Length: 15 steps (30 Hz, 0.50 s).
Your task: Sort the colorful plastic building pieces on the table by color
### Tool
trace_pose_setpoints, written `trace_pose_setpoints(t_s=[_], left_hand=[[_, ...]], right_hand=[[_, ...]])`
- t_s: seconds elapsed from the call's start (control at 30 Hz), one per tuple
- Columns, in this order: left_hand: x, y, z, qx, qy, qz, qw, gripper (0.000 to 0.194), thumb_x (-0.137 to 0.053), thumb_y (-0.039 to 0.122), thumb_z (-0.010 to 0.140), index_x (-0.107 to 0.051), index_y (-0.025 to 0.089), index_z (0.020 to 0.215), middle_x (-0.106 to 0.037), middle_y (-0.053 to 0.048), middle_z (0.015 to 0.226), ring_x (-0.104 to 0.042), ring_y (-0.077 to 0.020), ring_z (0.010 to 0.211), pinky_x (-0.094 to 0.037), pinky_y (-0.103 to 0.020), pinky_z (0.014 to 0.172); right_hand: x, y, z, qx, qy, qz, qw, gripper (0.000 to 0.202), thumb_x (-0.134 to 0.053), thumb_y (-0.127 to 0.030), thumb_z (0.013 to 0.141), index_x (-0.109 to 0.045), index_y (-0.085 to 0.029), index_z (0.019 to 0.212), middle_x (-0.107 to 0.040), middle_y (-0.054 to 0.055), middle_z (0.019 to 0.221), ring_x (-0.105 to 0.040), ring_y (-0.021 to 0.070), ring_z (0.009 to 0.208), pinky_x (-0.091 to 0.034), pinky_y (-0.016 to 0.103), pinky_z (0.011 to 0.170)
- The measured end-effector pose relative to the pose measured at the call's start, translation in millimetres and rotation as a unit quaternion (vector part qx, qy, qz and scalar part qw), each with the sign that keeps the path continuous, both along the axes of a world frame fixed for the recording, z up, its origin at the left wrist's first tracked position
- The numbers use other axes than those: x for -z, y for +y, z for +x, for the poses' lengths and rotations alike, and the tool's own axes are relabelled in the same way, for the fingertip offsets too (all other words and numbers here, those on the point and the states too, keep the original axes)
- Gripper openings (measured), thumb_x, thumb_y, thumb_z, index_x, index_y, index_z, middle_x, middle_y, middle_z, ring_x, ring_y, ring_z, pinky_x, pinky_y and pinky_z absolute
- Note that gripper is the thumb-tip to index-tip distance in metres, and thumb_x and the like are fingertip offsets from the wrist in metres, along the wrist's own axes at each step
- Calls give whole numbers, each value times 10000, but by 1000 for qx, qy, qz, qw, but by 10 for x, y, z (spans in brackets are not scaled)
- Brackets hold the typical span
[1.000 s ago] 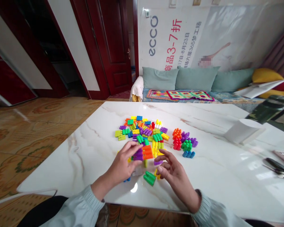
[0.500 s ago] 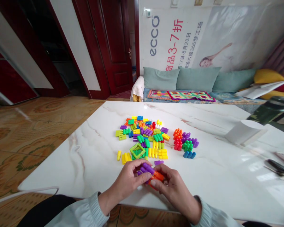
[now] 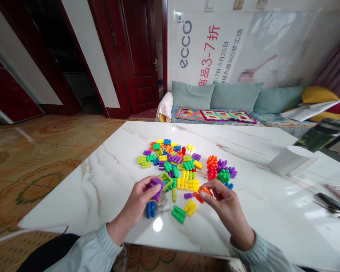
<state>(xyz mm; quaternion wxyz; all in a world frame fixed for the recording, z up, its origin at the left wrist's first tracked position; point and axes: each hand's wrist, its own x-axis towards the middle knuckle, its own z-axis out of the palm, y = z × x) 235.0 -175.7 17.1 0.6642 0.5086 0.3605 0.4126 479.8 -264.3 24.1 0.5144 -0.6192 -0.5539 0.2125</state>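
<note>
My left hand [image 3: 140,202] is closed on a purple building block [image 3: 158,188], held above the near side of the block pile. An orange building block [image 3: 206,192] is pinched between the fingers of my right hand [image 3: 222,200], to the right of the pile. On the table just below my hands lie a blue block [image 3: 151,209], a white block [image 3: 163,206], a green block [image 3: 178,214] and a yellow block [image 3: 190,207]. A light green square frame of blocks [image 3: 166,181] sits beside my left fingers, partly hidden by them.
Loose colored blocks [image 3: 175,158] spread over the middle of the white table [image 3: 102,189]. Joined red, orange, purple and green blocks [image 3: 223,175] stand to the right. Farther right are a white box [image 3: 291,162], a dark flask [image 3: 320,134] and a black-handled item [image 3: 333,202].
My hands have moved apart; the purple and orange blocks that were together between them are now separate, one in each hand. Several blocks beneath them have come into view.
</note>
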Motion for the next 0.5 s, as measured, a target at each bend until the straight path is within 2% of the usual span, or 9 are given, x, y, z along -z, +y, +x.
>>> trace_pose_setpoints(t_s=[0.17,0.3,0.4,0.5], left_hand=[[26,-28,33,14,12,2,1000,310,-728,374,778,-660,151,983,-586,-6,748,-539,-114,609,-491,-231,563],[22,-52,62,11,47,11,999,344,-739,402,756,-662,141,966,-579,-4,722,-528,-112,598,-495,-224,547],[19,-72,77,16,69,17,997,362,-734,418,753,-659,140,973,-582,1,688,-537,-111,577,-480,-209,530],[24,-82,79,24,77,16,997,372,-729,425,755,-657,145,989,-588,2,684,-553,-117,570,-478,-210,529]], right_hand=[[-47,39,237,24,-41,-35,998,324,-638,-499,814,-707,-187,874,-697,39,751,-543,141,548,-442,269,510],[-37,50,322,-4,-110,-63,992,258,-605,-436,832,-689,-192,842,-710,43,745,-623,172,605,-485,279,543],[-36,44,337,0,-172,-31,985,230,-613,-421,831,-710,-213,817,-727,59,847,-659,206,742,-506,297,596],[-98,103,419,23,-185,13,982,243,-603,-421,843,-721,-209,837,-726,65,846,-650,191,703,-506,297,596]])
